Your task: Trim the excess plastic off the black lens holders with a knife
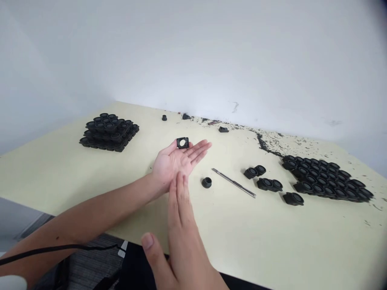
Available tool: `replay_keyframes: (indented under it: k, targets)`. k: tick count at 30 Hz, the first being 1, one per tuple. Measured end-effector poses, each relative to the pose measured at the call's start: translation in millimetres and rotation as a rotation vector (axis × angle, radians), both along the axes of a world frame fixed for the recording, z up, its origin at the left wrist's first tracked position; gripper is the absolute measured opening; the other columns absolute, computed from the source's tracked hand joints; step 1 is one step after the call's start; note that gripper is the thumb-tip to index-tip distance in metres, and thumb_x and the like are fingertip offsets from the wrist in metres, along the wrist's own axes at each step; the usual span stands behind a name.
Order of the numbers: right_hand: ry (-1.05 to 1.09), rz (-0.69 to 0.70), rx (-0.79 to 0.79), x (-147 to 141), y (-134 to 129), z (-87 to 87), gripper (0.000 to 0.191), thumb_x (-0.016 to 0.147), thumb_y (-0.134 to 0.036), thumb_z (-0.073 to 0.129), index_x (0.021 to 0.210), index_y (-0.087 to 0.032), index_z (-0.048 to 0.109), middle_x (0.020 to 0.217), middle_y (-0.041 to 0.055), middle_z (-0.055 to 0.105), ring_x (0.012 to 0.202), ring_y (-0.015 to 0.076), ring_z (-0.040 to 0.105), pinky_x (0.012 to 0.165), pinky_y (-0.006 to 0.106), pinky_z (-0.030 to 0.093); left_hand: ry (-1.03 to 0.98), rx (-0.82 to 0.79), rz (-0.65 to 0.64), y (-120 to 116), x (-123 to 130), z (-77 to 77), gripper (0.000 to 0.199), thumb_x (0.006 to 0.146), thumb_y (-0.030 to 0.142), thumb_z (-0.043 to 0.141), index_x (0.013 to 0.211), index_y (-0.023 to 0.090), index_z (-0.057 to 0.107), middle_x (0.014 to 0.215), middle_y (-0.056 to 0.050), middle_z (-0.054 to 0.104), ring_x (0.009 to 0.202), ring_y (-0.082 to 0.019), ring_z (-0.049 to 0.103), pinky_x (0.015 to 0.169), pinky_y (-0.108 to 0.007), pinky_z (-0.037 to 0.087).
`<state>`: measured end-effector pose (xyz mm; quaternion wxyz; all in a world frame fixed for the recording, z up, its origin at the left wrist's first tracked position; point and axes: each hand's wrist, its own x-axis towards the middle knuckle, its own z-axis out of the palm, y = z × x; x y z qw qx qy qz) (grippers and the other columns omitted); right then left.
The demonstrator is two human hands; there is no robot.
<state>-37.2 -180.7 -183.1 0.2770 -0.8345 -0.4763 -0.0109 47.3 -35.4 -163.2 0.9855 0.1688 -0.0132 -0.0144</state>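
Well, the left hand (172, 163) lies open, bearing a square black part (182, 142) (the right hand (181, 237), flat and empty, hovers beside it).

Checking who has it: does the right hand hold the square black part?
No, the square black part sits on the open left hand, while the right hand is empty.

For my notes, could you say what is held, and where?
A holed black square block rests on the left hand's palm by the thumb; the right hand holds nothing.
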Motion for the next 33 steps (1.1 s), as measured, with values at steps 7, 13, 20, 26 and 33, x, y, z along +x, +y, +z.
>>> replay_keyframes:
  k: [7, 13, 20, 26, 33]
  targets:
    - [-0.263, 0.042, -0.085, 35, 8, 0.6, 0.068, 0.104, -0.046, 0.025, 0.161, -0.013, 0.007, 0.165, 0.0060, -0.001, 0.155, 0.0234, 0.002, 0.127, 0.052, 0.019, 0.036, -0.014, 0.089, 14, 13, 5.0, 0.034, 0.101, 0.037, 0.028, 0.094, 0.014, 0.050, 0.134, -0.019, 0.059, 0.136, -0.028, 0.050, 0.111, -0.038, 0.052]
    - [-0.272, -0.031, -0.122, 42, 12, -2.9, 0.080, 0.102, -0.053, 0.028, 0.159, 0.000, 0.009, 0.163, 0.0157, -0.002, 0.154, 0.0310, 0.002, 0.126, 0.050, 0.023, 0.102, -0.066, 0.156, 31, 17, 6.0, 0.033, 0.102, 0.037, 0.025, 0.094, 0.015, 0.048, 0.124, -0.018, 0.063, 0.133, -0.027, 0.054, 0.106, -0.040, 0.055]
    - [-0.242, -0.179, -0.279, 44, -5, -1.1, 0.077, 0.102, -0.053, 0.026, 0.154, 0.004, 0.027, 0.159, 0.0240, 0.016, 0.146, 0.0383, 0.031, 0.113, 0.054, 0.043, 0.113, 0.126, 0.164, 33, 19, 0.9, 0.039, 0.102, 0.039, 0.023, 0.094, 0.014, 0.052, 0.116, -0.016, 0.066, 0.127, -0.022, 0.059, 0.108, -0.033, 0.053]
    - [-0.391, -0.266, -0.141, 67, -50, 1.4, 0.048, 0.102, -0.037, 0.037, 0.133, -0.006, 0.057, 0.148, 0.0194, 0.046, 0.122, 0.0323, 0.059, 0.095, 0.049, 0.056, 0.207, 0.454, 0.105, 44, 31, -17.2, 0.035, 0.096, 0.044, 0.045, 0.088, 0.012, 0.056, 0.092, -0.013, 0.069, 0.093, -0.022, 0.071, 0.088, -0.033, 0.058]
    - [-0.207, -0.196, -0.051, 67, -73, -10.9, 0.041, 0.100, -0.037, 0.044, 0.136, -0.017, 0.046, 0.133, 0.0113, 0.056, 0.111, 0.0230, 0.062, 0.087, 0.038, 0.057, 0.065, 0.937, 0.256, 60, 41, -30.2, 0.042, 0.090, 0.056, 0.056, 0.088, 0.014, 0.053, 0.075, -0.010, 0.068, 0.060, -0.018, 0.065, 0.061, -0.028, 0.052]
